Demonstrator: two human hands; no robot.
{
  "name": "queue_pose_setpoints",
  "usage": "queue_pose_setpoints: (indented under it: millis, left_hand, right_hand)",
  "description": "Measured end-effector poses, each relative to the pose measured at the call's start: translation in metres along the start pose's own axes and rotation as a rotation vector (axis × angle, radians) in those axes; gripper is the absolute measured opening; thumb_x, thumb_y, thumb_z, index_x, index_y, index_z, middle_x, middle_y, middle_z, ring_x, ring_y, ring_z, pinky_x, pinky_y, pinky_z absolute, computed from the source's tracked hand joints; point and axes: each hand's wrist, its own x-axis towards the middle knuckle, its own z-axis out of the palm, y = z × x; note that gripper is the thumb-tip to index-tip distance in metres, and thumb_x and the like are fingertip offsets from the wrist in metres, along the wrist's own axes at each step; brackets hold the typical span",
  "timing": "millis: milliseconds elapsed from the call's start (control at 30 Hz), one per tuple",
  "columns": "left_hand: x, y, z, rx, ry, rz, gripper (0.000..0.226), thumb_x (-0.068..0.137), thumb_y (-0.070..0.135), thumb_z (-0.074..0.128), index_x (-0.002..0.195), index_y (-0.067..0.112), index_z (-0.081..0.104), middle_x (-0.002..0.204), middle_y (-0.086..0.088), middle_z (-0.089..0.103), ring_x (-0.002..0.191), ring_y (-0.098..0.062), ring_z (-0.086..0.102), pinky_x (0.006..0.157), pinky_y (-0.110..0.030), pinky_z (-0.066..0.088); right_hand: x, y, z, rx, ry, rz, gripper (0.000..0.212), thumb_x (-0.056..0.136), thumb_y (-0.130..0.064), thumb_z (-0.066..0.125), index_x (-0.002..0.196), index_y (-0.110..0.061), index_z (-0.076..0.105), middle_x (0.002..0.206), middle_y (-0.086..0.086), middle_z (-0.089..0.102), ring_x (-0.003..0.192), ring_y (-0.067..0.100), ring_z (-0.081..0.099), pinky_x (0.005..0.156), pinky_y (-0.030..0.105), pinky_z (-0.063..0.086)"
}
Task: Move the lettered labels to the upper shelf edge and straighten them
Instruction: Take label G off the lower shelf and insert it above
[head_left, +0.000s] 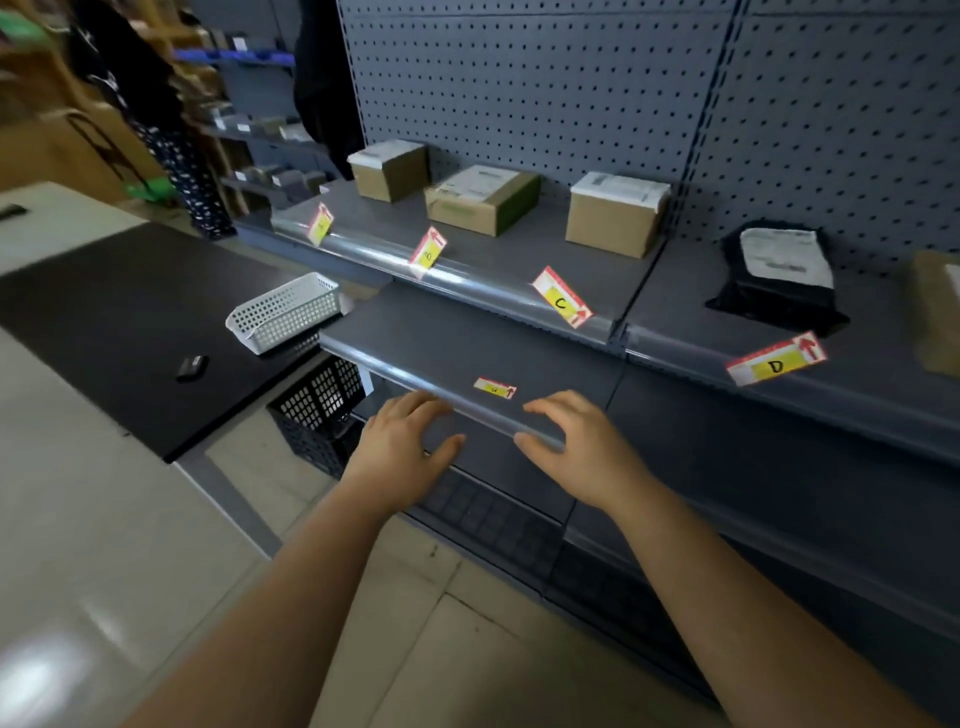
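Note:
Several lettered labels stick out crookedly from the upper shelf edge (467, 278): a far-left label (319, 224), label B (428, 253), label C (562, 303) and label D (775, 365). Each is white and red with a yellow letter patch and a red arrow. A smaller label G (495, 388) lies flat on the lower shelf (441, 338) near its front edge. My left hand (402, 441) and my right hand (582, 441) hover at that front edge, just below label G. Both have spread fingers and hold nothing.
Three cardboard boxes (483, 200) and a black parcel bag (782, 273) sit on the upper shelf before grey pegboard. A white basket (285, 312) rests on a dark table at left, with a black crate (317, 410) below. A person stands at far left.

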Motion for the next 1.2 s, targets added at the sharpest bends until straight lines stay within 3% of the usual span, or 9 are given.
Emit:
queue_pose_setpoints:
  millis: [200, 433, 733, 867, 1100, 1200]
  left_hand:
    - [0.046, -0.06, 0.016, -0.048, -0.064, 0.068, 0.055, 0.081, 0.061, 0.042, 0.117, 0.022, 0.058, 0.122, 0.003, 0.056, 0.116, -0.022, 0.048, 0.095, -0.047, 0.043]
    - [0.097, -0.138, 0.03, -0.162, -0.171, 0.214, 0.047, 0.082, 0.053, 0.051, 0.115, 0.021, 0.059, 0.12, 0.001, 0.057, 0.115, -0.024, 0.048, 0.097, -0.046, 0.041]
    - [0.134, -0.194, 0.057, -0.201, -0.331, 0.359, 0.055, 0.082, 0.058, 0.045, 0.117, 0.019, 0.059, 0.123, -0.002, 0.056, 0.115, -0.026, 0.049, 0.094, -0.05, 0.044]
    - [0.152, -0.198, 0.078, -0.235, -0.351, 0.37, 0.043, 0.085, 0.047, 0.058, 0.115, 0.017, 0.059, 0.12, -0.003, 0.057, 0.114, -0.025, 0.05, 0.094, -0.051, 0.044]
    - [0.192, -0.197, 0.114, -0.237, -0.37, 0.338, 0.034, 0.085, 0.038, 0.062, 0.112, 0.018, 0.06, 0.116, -0.003, 0.058, 0.106, -0.025, 0.05, 0.091, -0.049, 0.045]
    - [0.208, -0.201, 0.134, -0.224, -0.371, 0.315, 0.039, 0.084, 0.045, 0.056, 0.111, 0.017, 0.061, 0.115, -0.005, 0.059, 0.105, -0.028, 0.053, 0.088, -0.049, 0.047]
  right_hand:
    - [0.045, -0.009, 0.037, -0.032, 0.026, 0.085, 0.044, 0.091, -0.046, 0.059, 0.129, -0.023, 0.057, 0.124, -0.006, 0.05, 0.112, 0.012, 0.049, 0.093, 0.028, 0.042]
    - [0.088, -0.034, 0.096, -0.094, 0.076, 0.281, 0.048, 0.09, -0.053, 0.055, 0.128, -0.024, 0.057, 0.122, -0.006, 0.05, 0.109, 0.013, 0.05, 0.093, 0.039, 0.047]
    - [0.112, -0.053, 0.149, -0.064, 0.187, 0.509, 0.048, 0.09, -0.05, 0.058, 0.131, -0.024, 0.056, 0.128, -0.006, 0.052, 0.12, 0.012, 0.049, 0.099, 0.03, 0.043]
    - [0.124, -0.039, 0.155, -0.08, 0.195, 0.562, 0.047, 0.09, -0.049, 0.058, 0.13, -0.023, 0.057, 0.128, -0.005, 0.053, 0.12, 0.012, 0.048, 0.097, 0.029, 0.043]
    - [0.153, 0.015, 0.158, -0.06, 0.175, 0.577, 0.046, 0.089, -0.048, 0.059, 0.128, -0.024, 0.058, 0.122, -0.005, 0.054, 0.112, 0.014, 0.053, 0.092, 0.034, 0.047]
    - [0.169, 0.044, 0.161, -0.052, 0.133, 0.58, 0.048, 0.089, -0.051, 0.056, 0.13, -0.025, 0.055, 0.125, -0.004, 0.053, 0.113, 0.016, 0.053, 0.092, 0.036, 0.049]
